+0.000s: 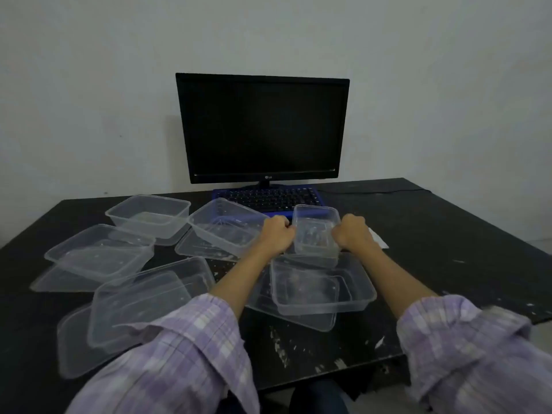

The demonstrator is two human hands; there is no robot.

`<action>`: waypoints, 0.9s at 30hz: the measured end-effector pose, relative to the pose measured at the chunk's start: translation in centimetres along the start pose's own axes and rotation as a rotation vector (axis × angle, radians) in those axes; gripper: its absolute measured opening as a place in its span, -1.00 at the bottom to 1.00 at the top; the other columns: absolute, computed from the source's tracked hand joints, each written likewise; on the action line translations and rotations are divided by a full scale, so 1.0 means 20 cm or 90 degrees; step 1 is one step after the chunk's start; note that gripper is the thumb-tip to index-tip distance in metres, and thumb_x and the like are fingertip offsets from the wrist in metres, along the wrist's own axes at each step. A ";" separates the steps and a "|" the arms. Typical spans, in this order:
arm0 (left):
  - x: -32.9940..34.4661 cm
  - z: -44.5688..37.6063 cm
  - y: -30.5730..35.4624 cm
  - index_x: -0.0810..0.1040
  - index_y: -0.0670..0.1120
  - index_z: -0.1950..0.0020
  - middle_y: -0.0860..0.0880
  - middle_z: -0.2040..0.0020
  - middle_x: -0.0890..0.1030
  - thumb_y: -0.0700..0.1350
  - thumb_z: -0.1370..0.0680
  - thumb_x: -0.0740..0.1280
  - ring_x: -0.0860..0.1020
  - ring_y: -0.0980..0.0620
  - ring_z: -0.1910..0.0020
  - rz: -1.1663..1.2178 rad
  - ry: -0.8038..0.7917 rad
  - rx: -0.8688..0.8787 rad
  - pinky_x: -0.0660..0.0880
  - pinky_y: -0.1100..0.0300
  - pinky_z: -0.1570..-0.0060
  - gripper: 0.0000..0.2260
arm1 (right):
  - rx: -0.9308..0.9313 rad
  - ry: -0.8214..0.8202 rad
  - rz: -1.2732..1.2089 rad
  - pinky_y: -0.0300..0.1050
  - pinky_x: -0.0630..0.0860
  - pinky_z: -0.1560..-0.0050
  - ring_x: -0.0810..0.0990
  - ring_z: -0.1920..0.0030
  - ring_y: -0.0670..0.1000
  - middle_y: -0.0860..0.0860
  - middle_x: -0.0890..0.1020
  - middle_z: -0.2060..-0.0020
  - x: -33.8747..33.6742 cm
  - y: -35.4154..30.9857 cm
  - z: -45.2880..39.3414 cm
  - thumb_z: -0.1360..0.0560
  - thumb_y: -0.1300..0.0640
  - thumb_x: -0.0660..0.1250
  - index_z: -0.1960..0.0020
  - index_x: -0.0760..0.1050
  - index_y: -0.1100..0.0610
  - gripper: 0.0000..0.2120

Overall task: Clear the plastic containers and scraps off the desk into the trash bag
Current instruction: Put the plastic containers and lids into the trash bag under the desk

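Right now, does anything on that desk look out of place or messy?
Yes. Clear containers and lids lie scattered at odd angles, one tub overlapping the keyboard. Both hands grip another tub holding scraps. The desk is scuffed with pale marks.

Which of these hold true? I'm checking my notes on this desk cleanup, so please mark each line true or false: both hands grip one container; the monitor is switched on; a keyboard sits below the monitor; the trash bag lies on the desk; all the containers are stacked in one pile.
1. Both the left hand and the right hand grip one clear container. True.
2. The monitor is switched on. False: its screen is dark.
3. A keyboard sits below the monitor. True.
4. The trash bag lies on the desk. False: no bag is in view.
5. All the containers are in one pile. False: they lie scattered.
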State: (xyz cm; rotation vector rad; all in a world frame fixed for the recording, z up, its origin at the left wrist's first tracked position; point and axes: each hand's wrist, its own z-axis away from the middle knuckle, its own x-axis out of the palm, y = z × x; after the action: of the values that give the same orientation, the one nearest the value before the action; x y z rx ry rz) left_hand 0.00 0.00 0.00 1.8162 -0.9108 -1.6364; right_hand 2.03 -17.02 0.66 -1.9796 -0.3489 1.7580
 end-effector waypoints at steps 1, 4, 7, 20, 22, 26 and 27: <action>0.02 -0.01 -0.01 0.39 -0.16 0.18 -0.22 0.28 0.42 -0.20 -0.58 0.20 0.38 -0.04 0.29 -0.001 -0.016 0.001 0.30 0.13 0.23 -0.86 | 0.004 -0.009 -0.006 0.00 0.45 0.01 0.53 -0.07 0.25 0.30 0.49 -0.17 0.00 0.00 0.00 -0.51 0.21 0.16 -0.16 0.45 0.36 -0.70; 0.03 -0.02 0.01 0.39 -0.16 0.18 -0.20 0.29 0.42 -0.18 -0.57 0.20 0.39 -0.05 0.31 0.007 -0.019 -0.031 0.34 0.09 0.21 -0.86 | -0.005 -0.004 -0.015 -0.06 0.40 0.15 0.50 0.15 0.15 0.28 0.52 -0.09 0.01 0.01 -0.03 -0.50 0.21 0.20 0.07 0.48 0.32 -0.83; 0.03 -0.05 0.02 0.34 -0.05 0.28 -0.17 0.24 0.49 -0.20 -0.58 0.21 0.50 -0.06 0.30 0.106 0.005 -0.067 0.51 -0.02 0.09 -0.78 | 0.000 0.003 -0.035 -0.05 0.41 0.17 0.44 0.24 0.08 0.26 0.55 -0.01 0.01 0.02 -0.08 -0.49 0.24 0.25 0.30 0.36 0.22 -0.80; -0.12 -0.22 0.07 0.32 -0.01 0.35 -0.06 0.28 0.43 -0.17 -0.58 0.22 0.52 -0.08 0.13 0.165 0.133 -0.126 0.51 -0.10 -0.13 -0.71 | -0.184 -0.063 -0.071 -0.10 0.48 -0.13 0.60 -0.05 0.10 0.14 0.65 -0.02 -0.24 0.02 -0.31 -0.52 0.26 0.29 -0.11 0.61 0.20 -0.80; -0.13 -0.24 0.07 0.41 -0.08 0.35 -0.15 0.25 0.53 -0.20 -0.58 0.23 0.55 -0.11 0.22 0.189 0.124 -0.136 0.56 -0.07 -0.05 -0.72 | -0.213 -0.093 -0.062 -0.09 0.47 -0.15 0.60 -0.05 0.08 0.14 0.66 -0.03 -0.24 0.01 -0.33 -0.52 0.29 0.27 -0.11 0.61 0.20 -0.78; -0.16 -0.24 0.04 0.59 -0.27 0.09 -0.25 0.16 0.62 -0.33 -0.55 0.25 0.59 -0.08 0.36 0.128 0.081 -0.122 0.61 0.18 0.30 -0.87 | -0.256 -0.115 -0.062 -0.07 0.47 -0.16 0.59 -0.05 0.07 0.14 0.65 -0.03 -0.22 -0.02 -0.36 -0.52 0.31 0.27 -0.11 0.60 0.22 -0.79; -0.17 -0.25 0.03 0.60 -0.29 0.06 -0.25 0.17 0.61 -0.35 -0.55 0.25 0.59 -0.07 0.37 0.120 0.082 -0.120 0.60 0.23 0.37 -0.87 | -0.262 -0.122 -0.067 -0.07 0.47 -0.17 0.59 -0.06 0.07 0.14 0.65 -0.03 -0.21 -0.02 -0.37 -0.52 0.31 0.27 -0.12 0.60 0.23 -0.78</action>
State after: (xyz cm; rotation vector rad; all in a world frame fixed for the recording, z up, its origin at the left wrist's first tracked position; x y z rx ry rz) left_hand 4.68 1.94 3.18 1.6350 -0.8148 -1.4206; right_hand 8.72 -20.04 4.99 -2.0127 -0.9269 1.9283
